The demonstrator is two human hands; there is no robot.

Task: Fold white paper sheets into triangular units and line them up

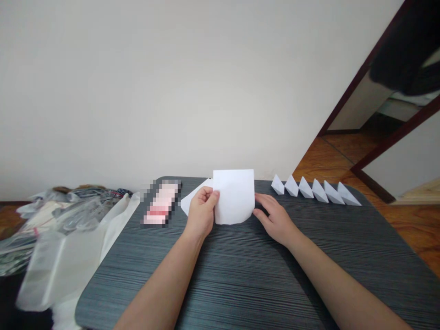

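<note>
Curving below; squarish white paper (pixel 235 197)

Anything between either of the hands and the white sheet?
Nothing visible. The left hand grips the white sheet by its left edge; the right hand is at its right edge, though contact there is unclear. The row of folded paper pieces sits farther right, outside that gap.

From the sheet (pixel 236 198), above the bench (pixel 240 275) in the left hand (pixel 202 211), papers (pixel 190 200) lie at nine o'clock, the phone (pixel 161 201) farther out, bags (pixel 80 217) beyond the bench. Folded papers (pixel 305 188) line up at three; the wall (pixel 220 82) stands at twelve, a doorway (pixel 378 103) at two.
</note>
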